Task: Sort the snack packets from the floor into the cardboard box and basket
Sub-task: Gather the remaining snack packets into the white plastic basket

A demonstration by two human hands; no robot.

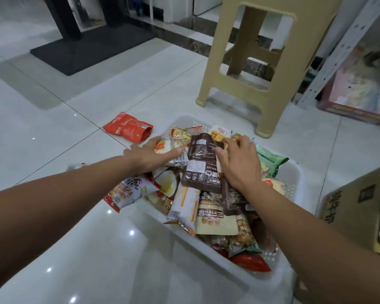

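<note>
A white plastic basket (294, 185) sits on the tiled floor, heaped with several snack packets. My left hand (146, 155) grips a clear packet with orange print (172, 148) at the basket's far left corner. My right hand (239, 163) lies on the pile, its thumb and fingers pinching the edge of a dark brown packet (201, 165). A red packet (127, 127) lies on the floor just left of the basket. A red and white packet (125, 191) hangs over the basket's left side. The cardboard box (355, 207) stands at the right edge, partly cut off.
A beige plastic stool (250, 69) stands right behind the basket. A metal shelf post (338, 49) and a colourful box (360, 93) are at the far right. A black mat (92, 51) lies far left. Bare glossy tiles stretch to the left and front.
</note>
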